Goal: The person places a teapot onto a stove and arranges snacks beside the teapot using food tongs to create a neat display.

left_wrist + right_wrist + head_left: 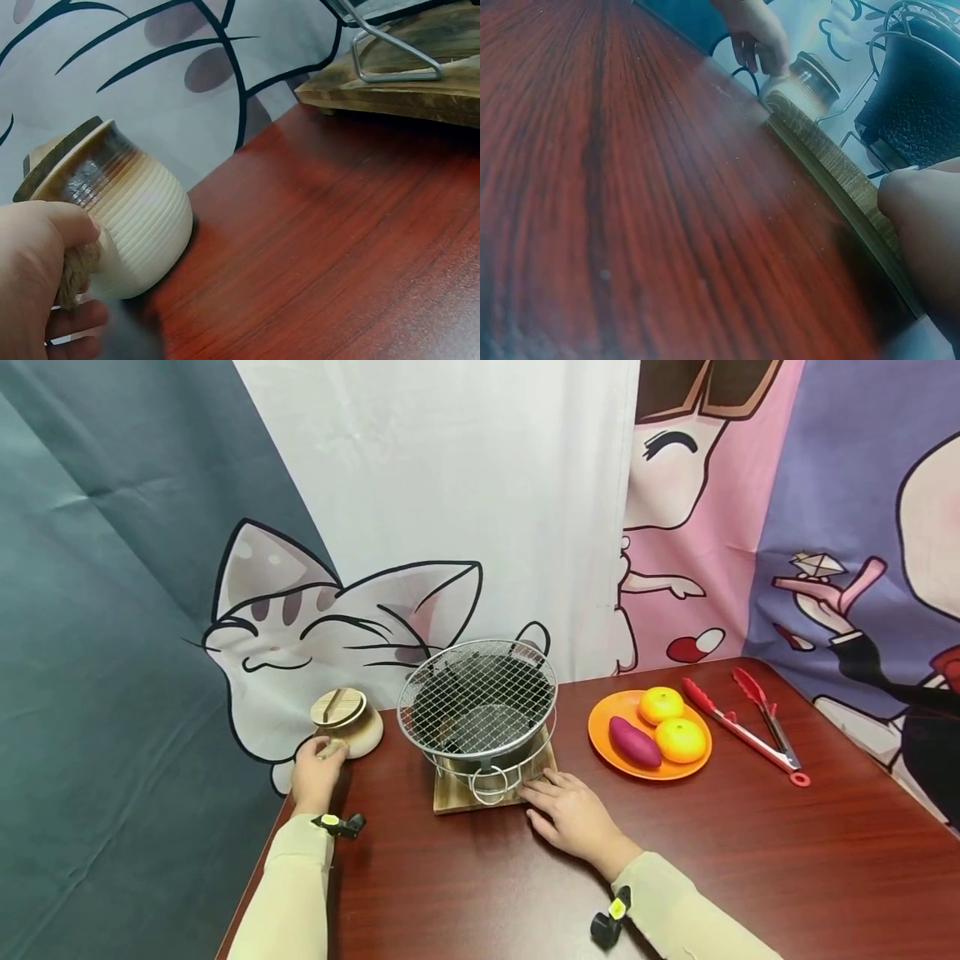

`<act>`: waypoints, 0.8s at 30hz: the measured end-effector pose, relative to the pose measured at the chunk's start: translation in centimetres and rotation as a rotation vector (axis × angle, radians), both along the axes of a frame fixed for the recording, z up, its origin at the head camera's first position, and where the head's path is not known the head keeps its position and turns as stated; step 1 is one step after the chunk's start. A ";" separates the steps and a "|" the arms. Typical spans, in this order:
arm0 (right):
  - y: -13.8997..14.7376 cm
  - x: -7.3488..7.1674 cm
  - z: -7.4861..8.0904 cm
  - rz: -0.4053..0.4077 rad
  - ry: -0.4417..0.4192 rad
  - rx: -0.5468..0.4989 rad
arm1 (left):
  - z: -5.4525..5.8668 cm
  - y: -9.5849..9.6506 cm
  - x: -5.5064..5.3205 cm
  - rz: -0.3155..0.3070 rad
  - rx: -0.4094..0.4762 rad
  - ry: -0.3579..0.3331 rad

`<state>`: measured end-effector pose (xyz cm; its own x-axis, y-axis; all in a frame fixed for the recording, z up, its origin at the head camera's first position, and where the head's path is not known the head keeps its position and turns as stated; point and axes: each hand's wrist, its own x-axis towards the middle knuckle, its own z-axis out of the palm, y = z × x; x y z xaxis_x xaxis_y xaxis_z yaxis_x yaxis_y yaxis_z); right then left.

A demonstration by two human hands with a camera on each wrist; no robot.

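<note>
At the far left of the table, a small cream ceramic pot with a brown glazed neck stands upright under a round wooden lid. My left hand grips the pot's rope-wrapped handle, thumb on top and fingers beneath. In the middle stands a dark round grill stove, a wire mesh over its top, on a square wooden board. My right hand rests at the board's front right corner, fingers extended; in the right wrist view it touches the board's edge.
Right of the stove, an orange plate carries two orange citrus fruits and a purple sweet potato. Red-tipped tongs lie spread beyond it. A printed cloth backdrop hangs right behind the table.
</note>
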<state>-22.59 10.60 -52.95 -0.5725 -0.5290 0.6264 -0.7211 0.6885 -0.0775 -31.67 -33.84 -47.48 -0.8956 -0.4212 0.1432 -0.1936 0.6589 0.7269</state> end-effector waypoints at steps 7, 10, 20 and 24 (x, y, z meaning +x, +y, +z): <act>0.0 0.0 0.2 -0.006 0.002 0.000 | 0.1 0.2 0.1 0.003 -0.010 0.010; -0.1 0.0 0.1 -0.004 -0.001 -0.004 | 0.0 0.2 0.2 -0.002 0.002 0.019; -0.1 0.0 0.0 0.000 -0.001 -0.008 | 0.1 0.1 0.7 0.034 -0.069 -0.088; 0.0 -0.1 -0.1 -0.004 -0.003 -0.009 | 0.3 0.0 0.9 0.036 -0.112 -0.124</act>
